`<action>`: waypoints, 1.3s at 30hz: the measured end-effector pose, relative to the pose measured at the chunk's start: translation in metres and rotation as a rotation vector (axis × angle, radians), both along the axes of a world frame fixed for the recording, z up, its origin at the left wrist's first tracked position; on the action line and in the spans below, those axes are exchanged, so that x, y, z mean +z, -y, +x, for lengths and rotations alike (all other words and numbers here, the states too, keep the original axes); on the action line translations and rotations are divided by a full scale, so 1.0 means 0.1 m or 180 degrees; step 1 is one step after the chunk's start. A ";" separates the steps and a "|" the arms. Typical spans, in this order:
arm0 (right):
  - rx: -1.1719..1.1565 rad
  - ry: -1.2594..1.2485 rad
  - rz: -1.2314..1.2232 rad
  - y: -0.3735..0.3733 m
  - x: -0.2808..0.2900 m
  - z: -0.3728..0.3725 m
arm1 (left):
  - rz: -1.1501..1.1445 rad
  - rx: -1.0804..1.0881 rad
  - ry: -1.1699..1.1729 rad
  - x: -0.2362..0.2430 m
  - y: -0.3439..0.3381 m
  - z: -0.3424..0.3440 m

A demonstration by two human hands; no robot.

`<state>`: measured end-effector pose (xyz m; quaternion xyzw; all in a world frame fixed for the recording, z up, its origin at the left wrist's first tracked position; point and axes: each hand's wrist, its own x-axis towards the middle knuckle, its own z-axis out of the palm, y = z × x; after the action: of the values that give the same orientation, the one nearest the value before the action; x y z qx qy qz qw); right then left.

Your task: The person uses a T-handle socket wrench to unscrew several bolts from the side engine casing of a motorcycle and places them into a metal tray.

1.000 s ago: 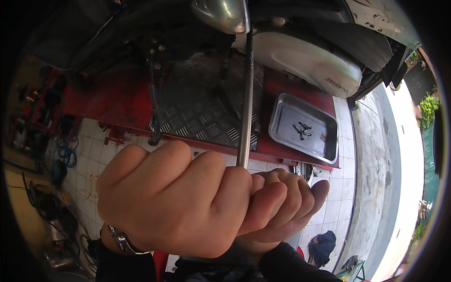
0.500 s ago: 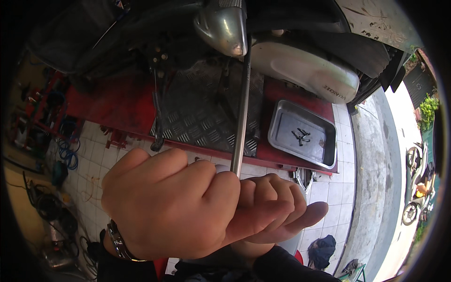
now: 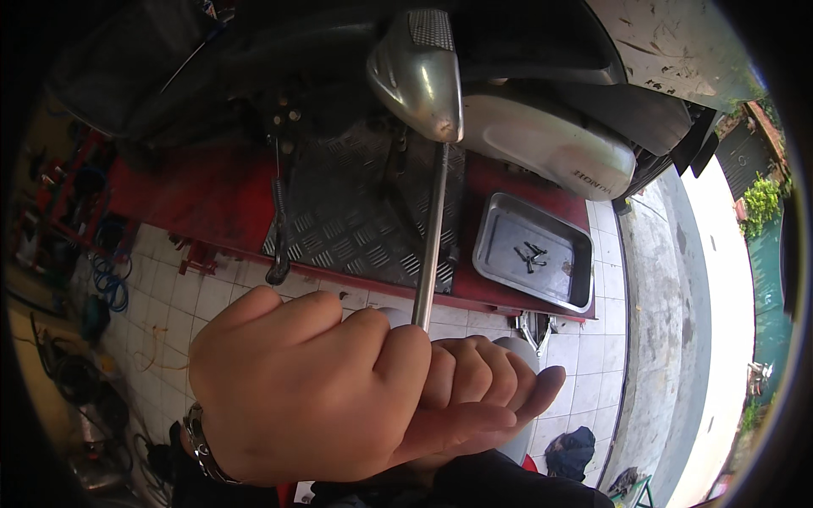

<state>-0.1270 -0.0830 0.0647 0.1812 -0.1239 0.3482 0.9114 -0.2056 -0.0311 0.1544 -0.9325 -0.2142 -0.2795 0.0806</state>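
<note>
A slim steel rod (image 3: 433, 233) rises from between my two hands toward a silver, tapered motorcycle part (image 3: 423, 85) with a grid-textured patch. The rod's upper end meets or passes behind that part's lower tip; I cannot tell which. My left hand (image 3: 305, 381), a metal-banded bracelet or watch at its wrist, is closed around the rod's lower end, back of the hand toward me. Pressed against it on the right, my right hand (image 3: 483, 377) has its fingers curled in; the left thumb crosses in front of it. Whatever grip or handle lies inside the hands is hidden.
Beyond the hands, a motorcycle with a silver side cover (image 3: 559, 144) stands over a red lift table (image 3: 186, 199) with a tread-plate middle (image 3: 339, 245). A metal tray (image 3: 584, 296) holding several bolts (image 3: 532, 256) sits at right. Blue hose (image 3: 108, 284) and tools lie left; a black bag (image 3: 572, 453) lies lower right.
The silver tapered part and motorcycle sit lower in the picture, while the table and tray have shifted slightly left. Both hands are a little lower, still closed at the rod.
</note>
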 end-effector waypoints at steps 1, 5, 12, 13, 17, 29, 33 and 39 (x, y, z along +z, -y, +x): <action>0.0049 0.0026 -0.0043 0.01 0.02 0.03 | -0.0017 -0.0014 -0.0076 0.03 0.02 0.01; 0.0201 0.0271 -0.0263 0.05 -0.05 0.12 | -0.0213 0.0013 -0.0369 -0.01 0.03 -0.02; 0.0445 0.0559 -0.0604 0.13 -0.03 0.23 | 0.0025 0.0164 -0.0116 -0.08 0.06 0.02; 0.0488 0.0520 -0.0637 0.14 -0.02 0.23 | 0.0052 0.0205 -0.0111 -0.08 0.08 0.02; 0.0573 0.0473 -0.0783 0.16 0.00 0.23 | 0.0038 0.0299 0.0000 -0.12 0.11 0.02; 0.0768 0.0416 -0.0544 0.15 0.05 0.26 | -0.0026 0.0310 0.0271 -0.18 0.14 0.04; 0.0720 0.0589 -0.0637 0.14 0.07 0.28 | -0.0016 0.0329 0.0331 -0.19 0.15 0.07; 0.0423 0.1100 -0.0933 0.12 0.16 0.31 | -0.0261 0.0361 -0.0078 -0.17 0.17 0.00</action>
<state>-0.0958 -0.0948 0.0807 -0.0076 -0.2141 0.4476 0.8682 -0.2054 -0.0486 0.1373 -0.9247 -0.2769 -0.2541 0.0605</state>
